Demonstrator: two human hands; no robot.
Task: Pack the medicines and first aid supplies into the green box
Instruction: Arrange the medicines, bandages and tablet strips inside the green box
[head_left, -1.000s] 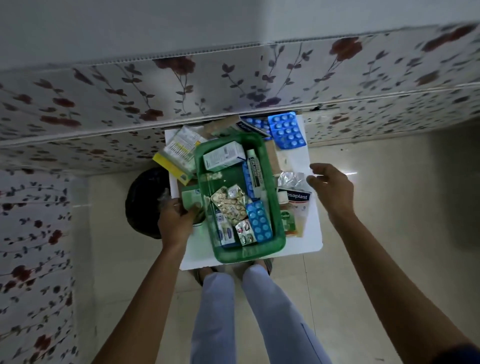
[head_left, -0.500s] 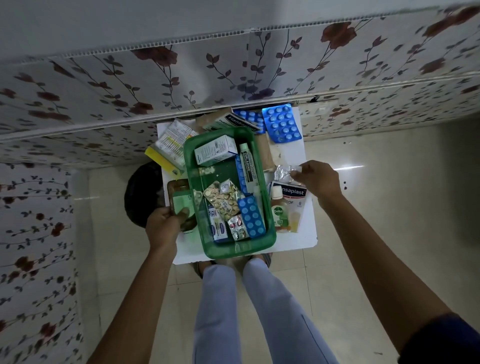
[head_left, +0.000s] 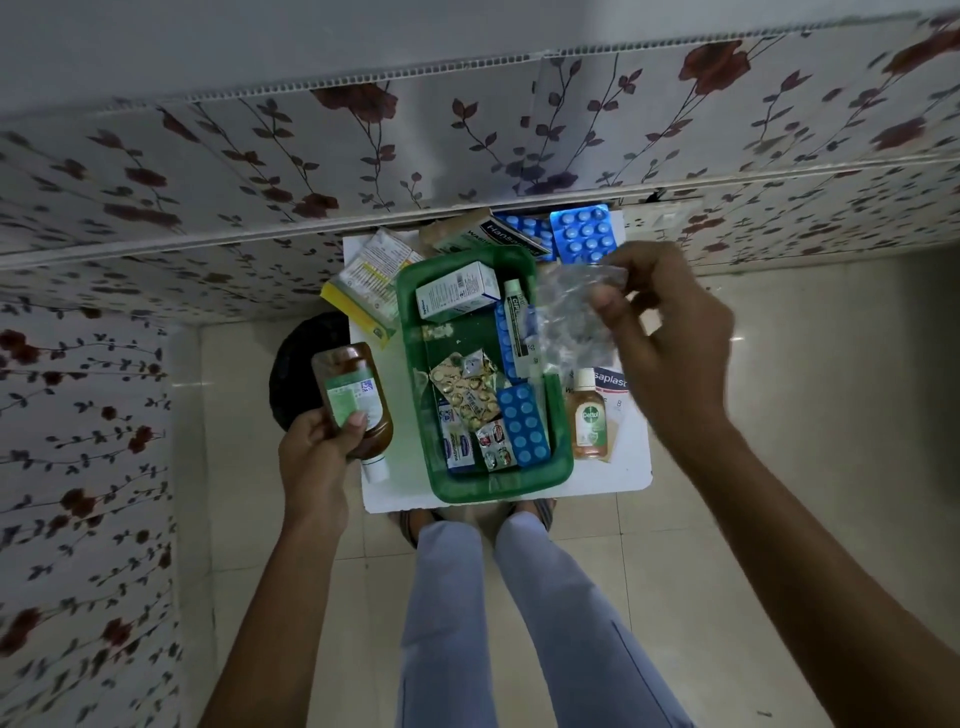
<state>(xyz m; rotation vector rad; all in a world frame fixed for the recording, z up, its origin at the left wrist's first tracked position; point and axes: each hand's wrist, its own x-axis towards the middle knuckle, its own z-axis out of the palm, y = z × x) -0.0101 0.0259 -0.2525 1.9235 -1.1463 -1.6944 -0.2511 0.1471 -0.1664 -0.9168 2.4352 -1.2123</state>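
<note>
The green box sits on a small white table and holds a white carton, a tube, blue blister packs, a gold strip and sachets. My left hand grips a brown bottle with a green label, lifted left of the box. My right hand pinches a clear plastic packet above the box's right rim. A small Dettol bottle lies on a Hansaplast pack right of the box.
Behind the box lie a yellow-edged packet, a Hansaplast carton and two blue blister packs. A dark round bin stands on the floor to the left. Floral wall panels close in behind and left; my legs stand below the table.
My left hand has lifted the brown bottle off the table. My right hand has picked up the clear packet from beside the box and raised it over the right rim.
</note>
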